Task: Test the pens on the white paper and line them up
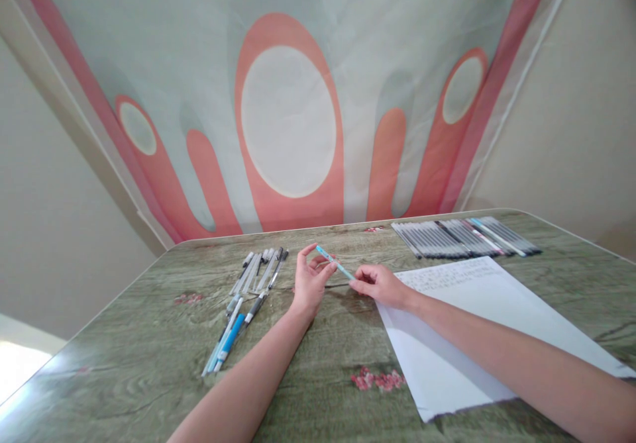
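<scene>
A light blue pen (342, 269) is held slantwise above the middle of the table, between both hands. My left hand (312, 281) grips its upper end between thumb and fingers. At the lower end, the fingertips of my right hand (380, 284) pinch the pen. The right hand and forearm pass over a large white sheet of paper (447, 337) with rows of small handwriting near its far edge. Whether the pen is capped is too small to tell.
Left of my hands lie loose pens (258, 271) and a thicker blue pen (231, 337) beside pale ones. A neat row of pens and refills (454, 238) lies at the back right. The wood-patterned table (149, 324) meets a printed cloth backdrop (288, 118).
</scene>
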Motion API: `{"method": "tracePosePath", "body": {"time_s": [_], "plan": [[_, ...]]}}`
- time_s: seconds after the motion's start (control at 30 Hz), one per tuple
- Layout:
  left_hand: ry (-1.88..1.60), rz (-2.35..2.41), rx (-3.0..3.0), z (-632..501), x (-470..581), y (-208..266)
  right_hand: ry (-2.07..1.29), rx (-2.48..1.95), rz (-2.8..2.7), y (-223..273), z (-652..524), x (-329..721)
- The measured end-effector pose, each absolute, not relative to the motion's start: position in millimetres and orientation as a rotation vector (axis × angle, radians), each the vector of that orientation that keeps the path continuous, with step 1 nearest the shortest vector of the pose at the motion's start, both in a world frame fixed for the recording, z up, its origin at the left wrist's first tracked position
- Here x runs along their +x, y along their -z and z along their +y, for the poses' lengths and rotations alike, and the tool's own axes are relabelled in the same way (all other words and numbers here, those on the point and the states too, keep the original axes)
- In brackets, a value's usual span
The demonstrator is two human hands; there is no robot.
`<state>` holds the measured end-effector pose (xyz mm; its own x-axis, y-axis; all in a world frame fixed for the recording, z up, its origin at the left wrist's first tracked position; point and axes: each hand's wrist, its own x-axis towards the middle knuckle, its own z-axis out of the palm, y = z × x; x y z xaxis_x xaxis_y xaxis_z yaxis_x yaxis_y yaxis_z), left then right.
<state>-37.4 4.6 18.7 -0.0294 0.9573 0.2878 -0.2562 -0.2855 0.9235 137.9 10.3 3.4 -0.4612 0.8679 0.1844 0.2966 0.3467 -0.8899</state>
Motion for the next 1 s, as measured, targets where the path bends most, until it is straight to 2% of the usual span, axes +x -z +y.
{"method": "tracePosePath", "body": {"time_s": [0.17, 0.3, 0.5, 0.6, 0.73, 0.87, 1.0], "plan": [[-1.458, 0.879, 1.47, -4.8, -25.1, -21.7, -1.095, -0.996, -1.885, -9.8, 9.3, 136.9], [-1.406, 1.033, 1.918, -21.1, -16.7, -29.9, -1.137, -0.97, -1.595, -18.2, 16.5, 140.6], [-0.607, 0.732, 2.691, -49.2, -3.8, -46.4, -1.07, -0.9, -1.21, -40.8, 37.4, 159.0], [-0.402, 0.623, 2.787, -53.8, 0.3, -48.7, -1.009, -0.911, -1.216, -54.8, 43.8, 171.5], [-0.342, 0.645, 2.791, -51.1, -1.4, -47.6, -1.067, -0.994, -1.242, -60.2, 39.7, 180.6], [-0.349, 0.664, 2.787, -49.2, -2.9, -47.2, -1.21, -1.155, -1.242, -40.8, 15.7, 179.2], [-0.385, 0.644, 2.774, -50.0, -1.9, -46.8, -1.074, -1.268, -1.384, -18.8, -13.7, 183.0]]}}
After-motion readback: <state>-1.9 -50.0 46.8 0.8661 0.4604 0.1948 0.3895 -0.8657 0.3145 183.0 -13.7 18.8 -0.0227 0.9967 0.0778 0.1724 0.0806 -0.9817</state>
